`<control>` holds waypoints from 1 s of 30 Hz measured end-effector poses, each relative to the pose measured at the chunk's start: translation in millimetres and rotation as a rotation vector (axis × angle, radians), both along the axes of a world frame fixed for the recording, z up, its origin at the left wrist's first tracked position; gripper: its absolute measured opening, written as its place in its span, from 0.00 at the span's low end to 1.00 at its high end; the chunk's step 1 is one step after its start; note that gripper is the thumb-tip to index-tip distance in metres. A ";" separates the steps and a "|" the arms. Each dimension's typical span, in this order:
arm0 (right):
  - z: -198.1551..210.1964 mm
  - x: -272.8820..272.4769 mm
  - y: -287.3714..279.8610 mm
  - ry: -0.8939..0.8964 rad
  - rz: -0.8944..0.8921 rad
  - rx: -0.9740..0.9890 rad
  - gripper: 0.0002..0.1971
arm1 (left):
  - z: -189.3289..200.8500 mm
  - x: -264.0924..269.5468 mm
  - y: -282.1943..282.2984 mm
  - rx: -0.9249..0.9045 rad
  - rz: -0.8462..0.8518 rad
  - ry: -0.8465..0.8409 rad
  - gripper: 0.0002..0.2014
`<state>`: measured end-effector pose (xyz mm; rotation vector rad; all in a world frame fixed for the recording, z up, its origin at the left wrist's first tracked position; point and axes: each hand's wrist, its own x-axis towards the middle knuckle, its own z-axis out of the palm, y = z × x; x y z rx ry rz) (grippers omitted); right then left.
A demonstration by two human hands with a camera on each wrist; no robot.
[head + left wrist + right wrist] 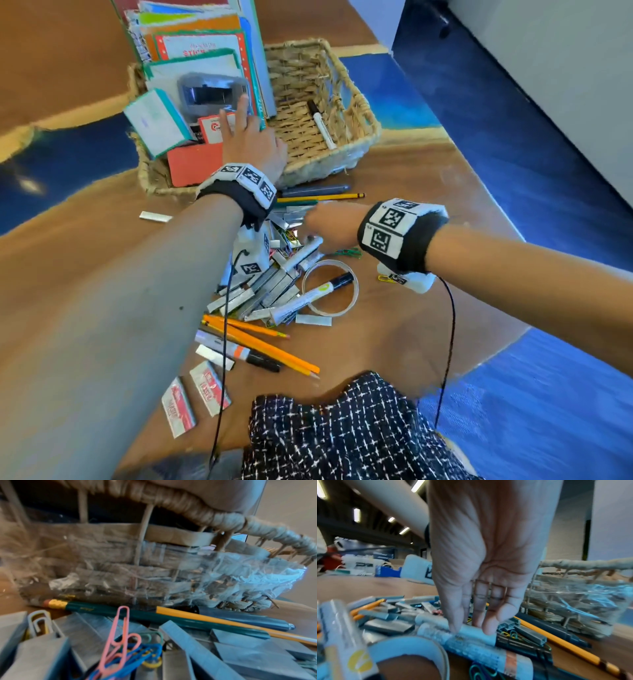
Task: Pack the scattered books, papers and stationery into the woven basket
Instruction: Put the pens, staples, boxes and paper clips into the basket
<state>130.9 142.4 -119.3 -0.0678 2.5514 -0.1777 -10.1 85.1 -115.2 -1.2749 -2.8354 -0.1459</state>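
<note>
The woven basket stands at the far side of the brown table, its left half packed with upright books and papers. My left hand reaches into it, straight fingers resting on a red-and-white box beside a grey device. A black-capped white marker lies in the basket's right half. My right hand is down over the stationery pile, with its thumb and straight fingertips touching a white tube. The left wrist view shows only the basket wall.
Staple strips, coloured paper clips, a tape ring with a marker across it, orange pencils and two red staple boxes litter the table. A blue pen and pencils lie against the basket's foot. The table edge runs along the right.
</note>
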 end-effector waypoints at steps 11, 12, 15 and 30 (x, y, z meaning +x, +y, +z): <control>-1.5 3.8 -7.8 0.134 0.041 0.092 0.05 | -8.1 -11.3 4.7 -0.079 -0.099 0.086 0.19; 4.9 7.2 -7.9 0.180 0.024 0.080 0.06 | -6.9 -8.7 4.1 -0.127 -0.105 0.107 0.18; 33.1 20.9 -1.9 0.384 -0.022 0.069 0.06 | 0.4 0.6 1.6 -0.176 -0.121 0.215 0.16; 112.9 -40.3 81.7 0.606 -0.723 -0.310 0.16 | 41.4 -33.1 41.6 0.170 -0.088 -0.149 0.23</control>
